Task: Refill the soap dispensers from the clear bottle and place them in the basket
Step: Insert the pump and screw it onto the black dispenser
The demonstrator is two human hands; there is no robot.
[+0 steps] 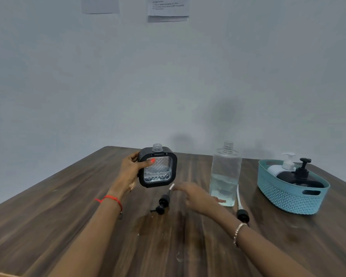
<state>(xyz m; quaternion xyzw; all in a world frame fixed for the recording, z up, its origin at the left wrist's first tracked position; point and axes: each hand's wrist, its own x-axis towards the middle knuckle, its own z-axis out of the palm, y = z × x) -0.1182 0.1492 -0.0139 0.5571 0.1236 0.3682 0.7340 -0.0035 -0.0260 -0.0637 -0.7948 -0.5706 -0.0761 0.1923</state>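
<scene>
My left hand (131, 172) grips the square dispenser (157, 168); my open right hand (196, 196) reaches its pump (165, 200), lying just below it

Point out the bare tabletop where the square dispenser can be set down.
Free: the wide stretch left of the left hand, and the near table between both forearms. Crowded: around the right hand, where two loose pumps flank the clear bottle, with the basket beyond.

Pretty dim, flat bluish light, soft shadows on the wall (188, 76) behind the bottle (225, 174), right hand (194, 196) motion-blurred, wide-angle bending at the table (68, 226) edges.
</scene>
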